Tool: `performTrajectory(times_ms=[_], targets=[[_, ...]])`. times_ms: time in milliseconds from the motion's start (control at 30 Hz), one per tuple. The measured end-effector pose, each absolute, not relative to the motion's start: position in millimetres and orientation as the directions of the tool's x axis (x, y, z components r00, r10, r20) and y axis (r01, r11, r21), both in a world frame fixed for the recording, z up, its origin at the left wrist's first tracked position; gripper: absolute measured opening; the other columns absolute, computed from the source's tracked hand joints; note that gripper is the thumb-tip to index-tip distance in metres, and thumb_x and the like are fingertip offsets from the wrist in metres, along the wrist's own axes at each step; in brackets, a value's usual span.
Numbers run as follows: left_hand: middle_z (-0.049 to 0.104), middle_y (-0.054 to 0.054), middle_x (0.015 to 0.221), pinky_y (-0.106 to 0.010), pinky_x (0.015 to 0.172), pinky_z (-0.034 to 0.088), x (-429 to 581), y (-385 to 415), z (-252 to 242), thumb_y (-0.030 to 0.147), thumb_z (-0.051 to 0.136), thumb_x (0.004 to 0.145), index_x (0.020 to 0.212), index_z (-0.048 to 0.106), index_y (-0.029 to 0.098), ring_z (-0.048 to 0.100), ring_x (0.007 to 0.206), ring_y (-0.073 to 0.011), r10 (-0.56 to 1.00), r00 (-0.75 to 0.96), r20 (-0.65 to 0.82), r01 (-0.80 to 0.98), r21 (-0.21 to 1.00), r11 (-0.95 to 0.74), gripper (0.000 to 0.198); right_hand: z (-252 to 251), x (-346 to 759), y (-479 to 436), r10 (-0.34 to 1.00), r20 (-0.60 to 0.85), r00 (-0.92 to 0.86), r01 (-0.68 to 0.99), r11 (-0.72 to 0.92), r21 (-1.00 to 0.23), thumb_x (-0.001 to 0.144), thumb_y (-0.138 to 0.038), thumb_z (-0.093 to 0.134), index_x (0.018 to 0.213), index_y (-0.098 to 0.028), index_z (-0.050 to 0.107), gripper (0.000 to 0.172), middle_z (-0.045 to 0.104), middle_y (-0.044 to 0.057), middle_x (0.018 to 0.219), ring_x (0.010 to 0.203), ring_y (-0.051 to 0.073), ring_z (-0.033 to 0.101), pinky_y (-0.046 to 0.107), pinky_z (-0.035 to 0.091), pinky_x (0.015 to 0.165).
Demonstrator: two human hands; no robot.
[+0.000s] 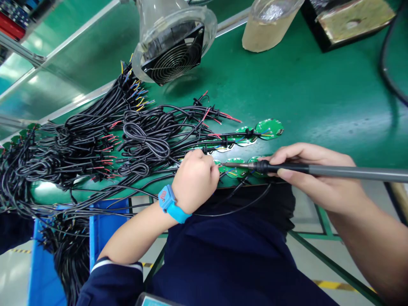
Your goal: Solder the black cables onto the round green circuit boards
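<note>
My right hand (315,176) is closed round the grey handle of a soldering iron (318,170), whose tip points left at a round green circuit board (236,167) near the table's front edge. My left hand (196,178) is curled into a pinch just left of the tip, with what it holds hidden by the fingers. A blue wrist strap (170,204) sits on that wrist. More round green boards (269,128) lie in a row behind, each joined to black cables.
A large heap of black cable bundles (95,144) with coloured wire ends covers the left of the green table (318,97). A fan in a clear duct (174,46) stands at the back, beside a clear container (270,23). Blue bins (102,225) sit below the table edge.
</note>
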State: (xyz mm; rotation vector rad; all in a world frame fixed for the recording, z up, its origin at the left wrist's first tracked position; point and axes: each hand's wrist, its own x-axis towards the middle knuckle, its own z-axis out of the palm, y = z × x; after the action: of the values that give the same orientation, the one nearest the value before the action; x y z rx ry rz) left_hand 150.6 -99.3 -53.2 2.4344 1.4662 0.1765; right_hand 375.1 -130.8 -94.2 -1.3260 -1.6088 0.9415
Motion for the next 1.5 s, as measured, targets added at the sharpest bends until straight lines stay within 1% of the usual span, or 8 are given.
performTrajectory(times_ms=[167, 367, 633, 900, 1033, 1200, 1367, 1500], targets=[[0.053, -0.007, 0.070, -0.031, 0.071, 0.047, 154, -95, -47, 0.014, 0.049, 0.082, 0.066, 0.060, 0.013, 0.054, 0.072, -0.0194, 0.868, 0.470, -0.162, 0.869, 0.257, -0.422, 0.019, -99, 377, -134, 0.991, 0.099, -0.088, 0.312, 0.121, -0.942, 0.078, -0.038, 0.063, 0.084, -0.022, 0.063, 0.017, 0.065, 0.003, 0.078, 0.068, 0.019, 0.062, 0.028, 0.046, 0.053], [0.057, -0.007, 0.074, -0.031, 0.071, 0.046, 158, -90, -39, 0.018, 0.048, 0.084, 0.070, 0.062, 0.013, 0.056, 0.073, -0.0191, 0.856, 0.444, -0.264, 0.893, 0.206, -0.400, 0.020, -94, 372, -134, 0.980, 0.141, 0.143, -0.096, 0.156, -0.983, 0.070, -0.036, 0.073, 0.078, -0.020, 0.063, 0.021, 0.060, 0.002, 0.069, 0.057, 0.015, 0.056, 0.029, 0.044, 0.051], [0.059, -0.006, 0.073, -0.031, 0.065, 0.045, 156, -98, -36, 0.023, 0.051, 0.084, 0.070, 0.064, 0.015, 0.057, 0.075, -0.0213, 0.876, 0.453, -0.165, 0.891, 0.078, -0.447, 0.021, -88, 382, -136, 0.966, 0.114, 0.233, -0.093, 0.138, -0.986, 0.064, -0.036, 0.080, 0.072, -0.021, 0.062, 0.024, 0.059, 0.002, 0.066, 0.059, 0.015, 0.055, 0.030, 0.042, 0.052], [0.063, -0.008, 0.085, -0.038, 0.085, 0.042, 153, -38, -28, 0.030, 0.057, 0.085, 0.084, 0.067, 0.016, 0.055, 0.088, -0.0218, 0.904, 0.307, 0.297, 0.904, 0.207, -0.375, 0.018, -101, 392, -132, 0.980, 0.154, 0.129, -0.176, 0.176, -0.969, 0.068, -0.034, 0.075, 0.074, -0.021, 0.063, 0.019, 0.057, 0.003, 0.064, 0.056, 0.016, 0.053, 0.031, 0.039, 0.051], [0.063, -0.006, 0.080, -0.039, 0.087, 0.043, 150, -14, -33, 0.023, 0.060, 0.083, 0.068, 0.062, 0.015, 0.058, 0.088, -0.0213, 0.922, 0.360, 0.145, 0.883, 0.268, -0.387, 0.016, -100, 392, -130, 0.983, 0.138, 0.117, -0.240, 0.163, -0.957, 0.068, -0.033, 0.075, 0.073, -0.021, 0.062, 0.018, 0.057, 0.001, 0.061, 0.054, 0.015, 0.051, 0.030, 0.038, 0.052], [0.062, -0.006, 0.100, -0.030, 0.087, 0.046, 141, -63, -16, 0.017, 0.039, 0.094, 0.092, 0.054, 0.017, 0.058, 0.096, -0.0137, 0.869, 0.296, 0.397, 0.712, 0.514, -0.478, 0.015, -101, 394, -126, 0.989, 0.125, 0.075, -0.325, 0.142, -0.935, 0.070, -0.029, 0.071, 0.072, -0.019, 0.059, 0.015, 0.054, 0.000, 0.059, 0.055, 0.013, 0.048, 0.028, 0.034, 0.052], [0.061, -0.006, 0.088, -0.030, 0.080, 0.049, 153, -107, -32, 0.014, 0.050, 0.090, 0.086, 0.056, 0.015, 0.056, 0.086, -0.0156, 0.797, 0.558, 0.233, 0.656, 0.464, -0.595, 0.007, -101, 397, -124, 0.993, 0.099, 0.060, -0.300, 0.113, -0.947, 0.070, -0.025, 0.065, 0.070, -0.018, 0.057, 0.011, 0.048, -0.002, 0.056, 0.055, 0.011, 0.042, 0.026, 0.029, 0.052], [0.061, -0.008, 0.085, -0.034, 0.078, 0.049, 167, -108, -53, 0.014, 0.050, 0.089, 0.081, 0.059, 0.013, 0.055, 0.083, -0.0179, 0.805, 0.566, 0.177, 0.685, 0.444, -0.578, 0.013, -101, 398, -126, 0.998, 0.053, 0.045, -0.232, 0.062, -0.971, 0.067, -0.024, 0.064, 0.068, -0.018, 0.057, 0.009, 0.049, -0.001, 0.060, 0.057, 0.012, 0.042, 0.027, 0.031, 0.054]])
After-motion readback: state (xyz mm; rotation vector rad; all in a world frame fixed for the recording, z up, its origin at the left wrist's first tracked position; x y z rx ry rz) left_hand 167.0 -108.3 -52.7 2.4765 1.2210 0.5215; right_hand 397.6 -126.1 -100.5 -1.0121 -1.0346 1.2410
